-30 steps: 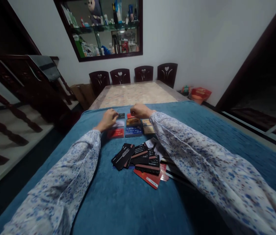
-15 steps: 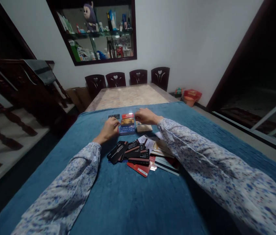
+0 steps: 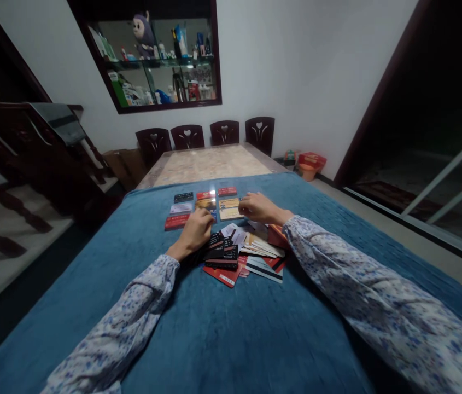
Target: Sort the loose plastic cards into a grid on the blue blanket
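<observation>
My left hand (image 3: pixel 198 225), fingers curled together, is over the near end of the middle column of cards and covers part of a gold card (image 3: pixel 206 203). What its fingertips hold, if anything, is hidden. My right hand (image 3: pixel 261 208) is also closed, its fingertips beside the right edge of the cream cards (image 3: pixel 229 212); I cannot make out anything in them. Cards lie in rows: black (image 3: pixel 183 197), lilac (image 3: pixel 181 208) and red (image 3: pixel 176 221) at left, red (image 3: pixel 206 195) and another red (image 3: pixel 227 191) farther right. Nearer me is a loose heap with black cards (image 3: pixel 223 253), a red card (image 3: pixel 223 275) and a white striped card (image 3: pixel 264 268).
A blue cloth (image 3: pixel 239 334) covers the near part of the table, whose marbled top (image 3: pixel 206 162) shows beyond. Several dark chairs (image 3: pixel 224 133) line the far end. A stair railing (image 3: pixel 5 164) is at left, and an orange bucket (image 3: pixel 307 172) stands on the floor at right.
Both hands have shifted right relative to the cards. The lilac and red cards at left and the far red card at right now show. The whole view has swung slightly.
</observation>
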`<action>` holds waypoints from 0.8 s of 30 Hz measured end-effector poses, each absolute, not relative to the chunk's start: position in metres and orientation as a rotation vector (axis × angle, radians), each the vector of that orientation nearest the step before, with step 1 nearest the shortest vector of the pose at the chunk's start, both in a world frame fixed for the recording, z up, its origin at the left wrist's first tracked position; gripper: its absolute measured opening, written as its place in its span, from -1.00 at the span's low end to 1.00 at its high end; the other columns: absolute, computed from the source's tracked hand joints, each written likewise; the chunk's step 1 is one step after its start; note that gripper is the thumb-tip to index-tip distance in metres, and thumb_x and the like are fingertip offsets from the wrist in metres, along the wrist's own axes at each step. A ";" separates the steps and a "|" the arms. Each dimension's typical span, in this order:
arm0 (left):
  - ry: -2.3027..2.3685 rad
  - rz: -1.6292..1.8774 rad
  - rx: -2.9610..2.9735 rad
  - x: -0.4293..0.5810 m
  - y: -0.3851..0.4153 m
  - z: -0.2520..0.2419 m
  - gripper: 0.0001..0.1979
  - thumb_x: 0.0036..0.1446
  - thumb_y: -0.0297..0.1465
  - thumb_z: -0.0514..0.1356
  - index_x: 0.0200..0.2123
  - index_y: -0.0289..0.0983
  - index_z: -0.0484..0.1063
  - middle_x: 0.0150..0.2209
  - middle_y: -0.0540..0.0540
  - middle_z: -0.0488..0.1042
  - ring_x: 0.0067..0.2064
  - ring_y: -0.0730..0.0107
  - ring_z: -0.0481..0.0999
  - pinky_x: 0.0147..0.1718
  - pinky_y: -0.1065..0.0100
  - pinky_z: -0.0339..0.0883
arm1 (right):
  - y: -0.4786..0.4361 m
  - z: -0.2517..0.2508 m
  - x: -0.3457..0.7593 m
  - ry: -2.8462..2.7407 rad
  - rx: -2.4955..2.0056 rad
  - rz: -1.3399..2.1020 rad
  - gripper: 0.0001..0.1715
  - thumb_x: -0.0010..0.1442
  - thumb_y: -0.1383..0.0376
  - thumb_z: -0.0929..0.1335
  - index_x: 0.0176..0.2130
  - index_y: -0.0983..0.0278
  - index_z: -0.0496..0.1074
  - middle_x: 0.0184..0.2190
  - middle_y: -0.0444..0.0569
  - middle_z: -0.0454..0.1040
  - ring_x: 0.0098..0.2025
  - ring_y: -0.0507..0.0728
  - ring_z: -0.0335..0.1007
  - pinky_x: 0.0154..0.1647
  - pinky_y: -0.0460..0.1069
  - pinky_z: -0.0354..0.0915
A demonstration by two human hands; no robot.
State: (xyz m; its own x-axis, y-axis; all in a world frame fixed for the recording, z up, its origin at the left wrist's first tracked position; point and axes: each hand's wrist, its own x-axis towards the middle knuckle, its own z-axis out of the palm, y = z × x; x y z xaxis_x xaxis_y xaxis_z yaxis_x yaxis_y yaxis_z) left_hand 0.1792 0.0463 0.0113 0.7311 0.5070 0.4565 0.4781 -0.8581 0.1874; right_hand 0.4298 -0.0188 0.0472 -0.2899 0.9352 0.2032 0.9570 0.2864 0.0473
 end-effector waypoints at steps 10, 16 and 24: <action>0.623 0.809 2.957 0.205 0.011 0.013 -0.81 0.27 -0.56 0.13 -0.30 -0.28 0.54 -0.18 -0.17 0.52 -0.11 0.21 0.46 -0.02 0.12 0.37 | -0.059 0.026 0.460 -2.369 -1.718 -0.308 -0.77 0.34 0.33 0.31 -0.24 0.23 0.59 -0.26 0.06 0.58 -0.13 0.19 0.30 -0.27 0.02 -0.04; 0.513 0.740 3.005 0.226 -0.007 0.018 -0.81 0.28 -0.54 0.12 -0.27 -0.28 0.54 -0.17 -0.18 0.52 -0.09 0.19 0.42 -0.05 0.15 0.36 | -0.086 0.021 0.476 -2.334 -1.741 -0.335 -0.76 0.35 0.31 0.30 -0.22 0.25 0.58 -0.26 0.07 0.58 -0.15 0.18 0.30 -0.25 0.03 -0.03; 0.416 0.534 3.049 0.267 -0.024 0.027 -0.85 0.24 -0.52 0.17 -0.21 -0.30 0.56 -0.11 -0.19 0.53 -0.01 0.14 0.38 0.04 0.13 0.36 | -0.119 0.013 0.504 -2.218 -1.894 -0.391 -0.81 0.33 0.29 0.34 -0.20 0.24 0.58 -0.25 0.06 0.57 -0.14 0.19 0.32 -0.23 0.04 0.01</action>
State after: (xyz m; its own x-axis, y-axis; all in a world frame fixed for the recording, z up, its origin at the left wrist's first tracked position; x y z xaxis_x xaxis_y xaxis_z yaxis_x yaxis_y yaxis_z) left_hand 0.2665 -0.0236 0.0268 0.9061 0.2634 0.3311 0.2570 -0.9643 0.0639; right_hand 0.5043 -0.1193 0.0135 -0.1600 0.9345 0.3180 0.9869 0.1447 0.0712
